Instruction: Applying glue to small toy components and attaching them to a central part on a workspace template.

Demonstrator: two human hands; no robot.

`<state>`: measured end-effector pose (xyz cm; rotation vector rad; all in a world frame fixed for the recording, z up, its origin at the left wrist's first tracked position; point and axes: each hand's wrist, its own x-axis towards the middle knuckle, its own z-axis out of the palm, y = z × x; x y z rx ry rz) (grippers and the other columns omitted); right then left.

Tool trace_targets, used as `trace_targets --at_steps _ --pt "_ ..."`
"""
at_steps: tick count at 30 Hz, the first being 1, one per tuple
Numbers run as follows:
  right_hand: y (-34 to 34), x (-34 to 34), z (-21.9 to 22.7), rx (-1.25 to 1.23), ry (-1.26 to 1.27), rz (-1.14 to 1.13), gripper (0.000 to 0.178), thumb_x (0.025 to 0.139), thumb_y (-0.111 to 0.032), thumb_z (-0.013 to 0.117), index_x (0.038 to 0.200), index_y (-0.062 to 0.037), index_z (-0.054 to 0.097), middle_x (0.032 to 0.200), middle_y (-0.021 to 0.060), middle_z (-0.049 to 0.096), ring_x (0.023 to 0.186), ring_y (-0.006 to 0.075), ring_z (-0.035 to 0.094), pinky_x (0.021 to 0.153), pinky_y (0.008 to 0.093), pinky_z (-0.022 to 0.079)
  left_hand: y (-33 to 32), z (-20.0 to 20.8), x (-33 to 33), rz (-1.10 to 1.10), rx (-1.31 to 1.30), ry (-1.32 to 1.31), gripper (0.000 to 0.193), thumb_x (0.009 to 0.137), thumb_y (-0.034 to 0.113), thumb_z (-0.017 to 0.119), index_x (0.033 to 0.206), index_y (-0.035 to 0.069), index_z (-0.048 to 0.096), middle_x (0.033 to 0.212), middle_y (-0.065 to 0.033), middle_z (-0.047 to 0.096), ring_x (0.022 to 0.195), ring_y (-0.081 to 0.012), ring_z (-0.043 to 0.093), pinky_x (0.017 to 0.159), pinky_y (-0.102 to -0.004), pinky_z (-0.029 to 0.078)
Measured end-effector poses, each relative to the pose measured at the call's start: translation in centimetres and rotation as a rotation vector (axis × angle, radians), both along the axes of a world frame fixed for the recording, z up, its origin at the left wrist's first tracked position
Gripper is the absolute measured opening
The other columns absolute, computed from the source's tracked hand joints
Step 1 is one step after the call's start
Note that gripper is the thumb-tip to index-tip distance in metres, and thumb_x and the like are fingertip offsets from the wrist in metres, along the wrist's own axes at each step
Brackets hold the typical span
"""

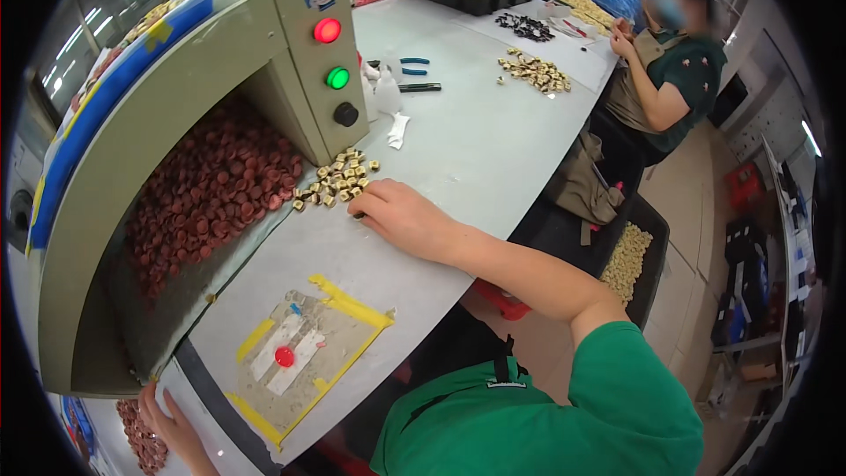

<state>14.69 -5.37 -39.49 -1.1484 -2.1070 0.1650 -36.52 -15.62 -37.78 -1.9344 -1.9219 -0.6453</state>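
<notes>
My right hand [401,219] curls its fingers at the edge of the small gold pieces [339,183], piled on the worktop [458,154] just beside the machine [251,22]; I can't tell whether my fingertips pinch one. My left hand [179,430] is near the machine's lower corner, its grip unclear. Dull red caps [220,181] heap under the machine's arch.

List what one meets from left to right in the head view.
Bare left hand, glossy red disc, near pile of gold-and-black pieces, bare right hand, far gold-and-black pile, small pale-yellow pieces.
</notes>
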Motion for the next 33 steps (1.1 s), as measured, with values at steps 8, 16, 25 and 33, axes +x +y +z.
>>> trace_targets --at_steps 8,16,25,33 --pt "0.1 -0.6 0.4 -0.107 0.0 -0.014 0.01 0.081 -0.006 0.056 0.09 -0.0047 0.057 0.088 0.0122 0.057 0.087 0.0315 0.056 0.076 0.0405 0.046 14.2 -1.4 12.6 -0.413 -0.181 -0.404 0.032 0.089 0.021 0.057 0.114 0.001 0.055 0.109 -0.0183 0.057 0.104 -0.0312 0.053 0.091 -0.0367 0.04" --pt "-3.8 -1.0 2.0 -0.343 0.105 0.102 0.012 0.084 -0.016 0.058 0.086 -0.0035 0.059 0.084 0.0126 0.057 0.084 0.0312 0.057 0.074 0.0419 0.047 18.0 -2.3 12.6 -0.336 -0.098 -0.408 0.023 0.086 0.021 0.065 0.093 0.0 0.059 0.079 -0.0104 0.059 0.071 -0.022 0.055 0.068 -0.0316 0.045" --pt "-4.5 -1.3 1.4 -0.1 0.044 0.138 0.011 0.085 -0.013 0.057 0.09 -0.0039 0.06 0.089 0.0108 0.056 0.09 0.0285 0.056 0.077 0.0364 0.047 14.0 -0.3 11.6 -0.361 -0.15 -0.444 0.021 0.087 0.017 0.064 0.088 -0.002 0.057 0.073 -0.0097 0.056 0.067 -0.0164 0.051 0.066 -0.0294 0.044" --pt "-3.8 -1.6 2.3 -0.142 -0.218 0.233 0.019 0.08 -0.007 0.053 0.096 -0.0016 0.06 0.093 0.011 0.058 0.092 0.0275 0.056 0.082 0.0352 0.047 7.2 0.1 6.1 -0.249 -0.278 -0.996 0.024 0.092 0.015 0.058 0.112 0.003 0.058 0.095 0.0003 0.058 0.082 -0.0077 0.057 0.072 -0.0195 0.045"
